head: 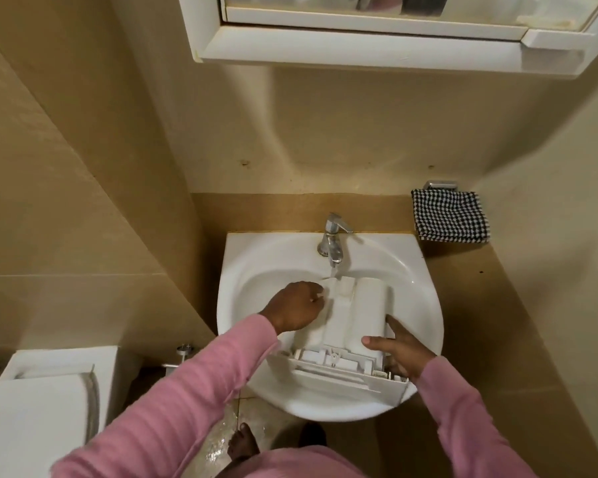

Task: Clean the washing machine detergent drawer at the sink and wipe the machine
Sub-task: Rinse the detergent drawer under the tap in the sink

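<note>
The white detergent drawer (pixel 356 315) lies in the basin of the white sink (pixel 256 257), its long compartments running away from the person and its front panel resting at the near rim; the chrome tap (pixel 332 239) stands at the back of the sink, and a thin stream of water (pixel 335 270) falls from its spout onto the drawer's far end; the left hand (pixel 299 307) sits over the far left part of the drawer with its fingers curled tight round the left wall near the far corner, the knuckles facing up; the right hand (pixel 401 351) holds the drawer's near right side, the thumb lying across the top edge and the fingers running along the outer wall, one of them stretched straight toward the tap; both arms wear pink sleeves (pixel 187 391); on the tan tabletop (pixel 463 288) to the right of the sink, against the wall, lies a folded black-and-white checked cloth (pixel 451 215), well apart from the drawer; a white mirrored cabinet (pixel 359 46) hangs above; a white toilet (pixel 38 408) stands at the lower left; under the sink a bare foot (pixel 242 443) stands on a wet, shiny floor (pixel 218 439).
</note>
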